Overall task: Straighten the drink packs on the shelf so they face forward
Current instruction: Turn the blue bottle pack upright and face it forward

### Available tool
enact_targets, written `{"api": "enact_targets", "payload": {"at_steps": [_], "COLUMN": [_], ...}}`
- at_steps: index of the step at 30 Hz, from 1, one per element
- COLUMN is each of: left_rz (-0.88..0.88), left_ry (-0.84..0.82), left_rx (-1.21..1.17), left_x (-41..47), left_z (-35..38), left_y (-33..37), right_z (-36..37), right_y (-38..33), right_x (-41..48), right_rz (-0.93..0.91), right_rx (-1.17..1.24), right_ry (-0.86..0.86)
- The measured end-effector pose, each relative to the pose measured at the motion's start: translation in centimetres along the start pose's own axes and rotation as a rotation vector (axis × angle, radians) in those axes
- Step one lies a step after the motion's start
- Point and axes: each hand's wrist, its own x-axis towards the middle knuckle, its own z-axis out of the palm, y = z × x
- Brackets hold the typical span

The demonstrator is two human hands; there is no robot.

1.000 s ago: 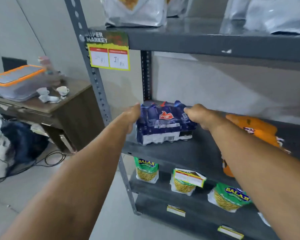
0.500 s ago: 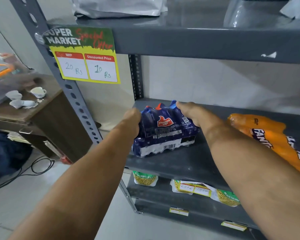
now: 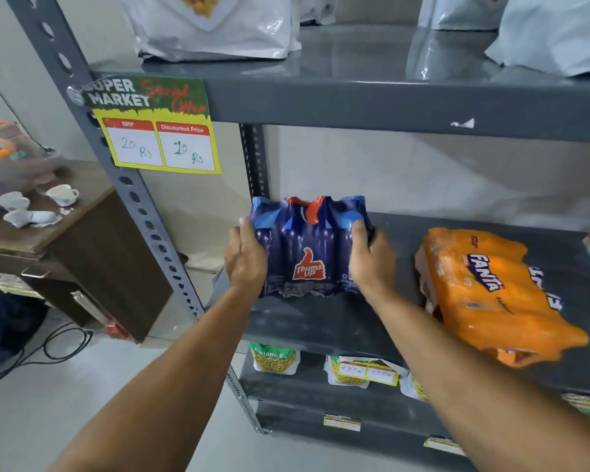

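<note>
A dark blue shrink-wrapped Thums Up pack [image 3: 309, 253] stands upright at the left end of the grey middle shelf [image 3: 324, 321], its red logo facing me. My left hand [image 3: 246, 258] grips its left side and my right hand [image 3: 370, 258] grips its right side. To the right, an orange Fanta pack [image 3: 491, 294] lies on its side on the same shelf, turned at an angle, with its near end over the shelf's front edge.
White bags [image 3: 212, 25] sit on the top shelf. A yellow price sign [image 3: 157, 137] hangs from the left upright. Snack packets [image 3: 275, 357] lie on the lower shelf. A brown desk with cups [image 3: 62, 194] stands at the left, with cables on the floor.
The blue pack went from lying tilted on the shelf to standing upright with its logo toward me. Both hands stayed on its sides. My view moved closer to the shelf.
</note>
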Motion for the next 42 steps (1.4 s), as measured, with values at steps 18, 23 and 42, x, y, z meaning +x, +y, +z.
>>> {"api": "enact_targets", "payload": {"at_steps": [18,23,42], "left_rz": [-0.123,-0.003,0.078], "left_ry": [-0.301,-0.223,-0.281], "left_rx": [-0.238,-0.025,-0.152], "left_x": [2.1,1.9,-0.5], "left_z": [-2.7,-3.6,-4.3], "left_y": [1.7,0.5,-1.0], "right_z": [0.0,0.5,3.5], "right_y": [1.8,1.1,-3.7], "right_x": [-6.4,-2.1,5.0], "right_rz": [-0.253,-0.183,-0.030], "right_rx": [0.214,0.241,0.249], "right_ry": [0.008,-0.059,-0.289]}}
